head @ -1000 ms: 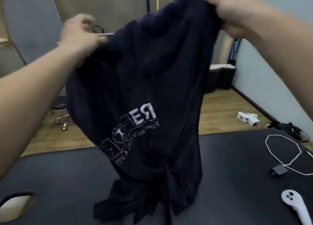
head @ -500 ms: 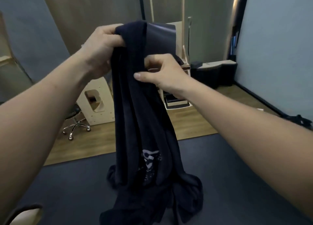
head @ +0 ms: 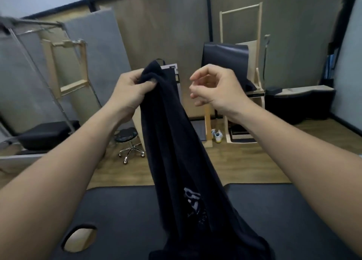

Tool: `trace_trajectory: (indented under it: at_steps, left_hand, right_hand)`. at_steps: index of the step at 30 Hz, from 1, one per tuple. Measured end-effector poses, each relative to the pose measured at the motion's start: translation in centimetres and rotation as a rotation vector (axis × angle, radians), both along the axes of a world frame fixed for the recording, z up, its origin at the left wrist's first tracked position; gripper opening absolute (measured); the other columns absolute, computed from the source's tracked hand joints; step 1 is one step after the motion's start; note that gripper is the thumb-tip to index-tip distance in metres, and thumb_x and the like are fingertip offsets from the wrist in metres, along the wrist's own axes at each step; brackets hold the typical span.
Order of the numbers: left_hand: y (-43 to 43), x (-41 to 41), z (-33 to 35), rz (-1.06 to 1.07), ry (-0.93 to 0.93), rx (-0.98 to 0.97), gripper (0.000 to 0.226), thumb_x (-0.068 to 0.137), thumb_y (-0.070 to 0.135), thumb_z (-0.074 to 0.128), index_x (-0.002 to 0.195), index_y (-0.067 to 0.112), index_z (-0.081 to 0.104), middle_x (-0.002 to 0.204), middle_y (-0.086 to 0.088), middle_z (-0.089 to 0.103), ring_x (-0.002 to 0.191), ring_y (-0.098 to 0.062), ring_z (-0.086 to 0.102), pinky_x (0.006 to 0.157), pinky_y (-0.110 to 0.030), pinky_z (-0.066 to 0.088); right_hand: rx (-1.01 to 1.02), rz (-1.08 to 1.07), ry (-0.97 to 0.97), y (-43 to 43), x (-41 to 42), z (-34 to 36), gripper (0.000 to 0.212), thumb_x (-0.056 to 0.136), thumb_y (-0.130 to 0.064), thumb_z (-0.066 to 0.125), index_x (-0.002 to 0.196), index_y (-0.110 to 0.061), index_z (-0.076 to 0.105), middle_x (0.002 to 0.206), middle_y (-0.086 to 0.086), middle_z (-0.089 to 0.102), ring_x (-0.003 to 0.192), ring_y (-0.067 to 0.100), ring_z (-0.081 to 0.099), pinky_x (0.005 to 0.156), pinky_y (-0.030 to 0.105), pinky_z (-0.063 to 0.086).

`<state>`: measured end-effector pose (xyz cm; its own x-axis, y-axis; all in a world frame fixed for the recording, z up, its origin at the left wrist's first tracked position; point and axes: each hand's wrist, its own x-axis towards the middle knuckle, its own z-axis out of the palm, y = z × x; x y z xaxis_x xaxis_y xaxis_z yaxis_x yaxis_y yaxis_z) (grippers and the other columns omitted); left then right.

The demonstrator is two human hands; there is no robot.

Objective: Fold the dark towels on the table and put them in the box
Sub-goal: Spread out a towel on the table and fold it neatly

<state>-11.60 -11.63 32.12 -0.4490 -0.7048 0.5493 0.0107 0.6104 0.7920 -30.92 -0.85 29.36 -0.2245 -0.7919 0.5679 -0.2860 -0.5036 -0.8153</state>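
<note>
**Q:** Left hand?
**A:** My left hand point(head: 131, 89) grips the bunched top of the dark towel point(head: 172, 142), thumb pressed on the cloth.
**Q:** Right?
**A:** My right hand point(head: 213, 87) is raised beside it, apart from the cloth. Its fingers are loosely curled and hold nothing.
**Q:** Towel where?
**A:** It hangs from my left hand as one long bundle, with the lower end heaped on the dark worktop point(head: 121, 210), mid near edge. A white print point(head: 193, 199) shows low on it. There's an oval cut-out point(head: 80, 238) toward the worktop's near left.

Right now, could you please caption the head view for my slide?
Left hand grips the dark towel hanging down to the black table; right hand empty.
</note>
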Motion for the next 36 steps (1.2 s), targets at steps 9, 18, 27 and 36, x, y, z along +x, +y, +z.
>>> trace_trajectory:
  at_steps: [9,18,27,36]
  left_hand:
    - [2.1,0.4,1.8,-0.123,0.011,0.019,0.023,0.099,0.003,0.049,0.1,0.016,0.068,0.093,-0.004,0.073,0.09,-0.022,0.067,0.085,-0.038,0.05]
    - [-1.2,1.8,-0.2,0.155,0.074,0.236,0.027,0.101,0.004,0.05,0.099,0.021,0.07,0.081,0.01,0.076,0.086,-0.015,0.068,0.079,-0.027,0.053]
    - [2.9,-2.3,2.2,-0.073,-0.092,-0.06,0.012,0.091,0.015,0.071,0.08,0.017,0.073,0.076,0.003,0.07,0.075,-0.011,0.065,0.072,-0.026,0.052]
    - [3.2,-3.0,3.4,-0.108,-0.074,-0.143,0.02,0.092,0.017,0.068,0.073,0.021,0.071,0.07,0.009,0.066,0.07,-0.009,0.06,0.067,-0.023,0.048]
  right_hand:
    - [0.112,0.059,0.161,-0.8,2.1,-4.6,0.016,0.09,-0.028,0.072,0.082,-0.016,0.064,0.084,0.008,0.071,0.079,0.016,0.067,0.076,0.037,0.055]
    - [0.174,-0.273,0.166,-2.0,0.3,-6.4,0.015,0.101,-0.017,0.049,0.09,-0.027,0.048,0.077,0.006,0.064,0.069,0.023,0.059,0.064,0.038,0.048]
    - [-0.053,-0.167,0.228,-0.8,3.7,-5.5,0.012,0.091,-0.033,0.067,0.097,-0.027,0.058,0.096,-0.005,0.064,0.088,0.01,0.062,0.075,0.025,0.05]
    - [0.224,0.376,-0.501,1.1,2.1,-2.0,0.026,0.082,-0.008,0.073,0.105,-0.008,0.062,0.103,0.014,0.068,0.096,0.029,0.066,0.09,0.048,0.053]
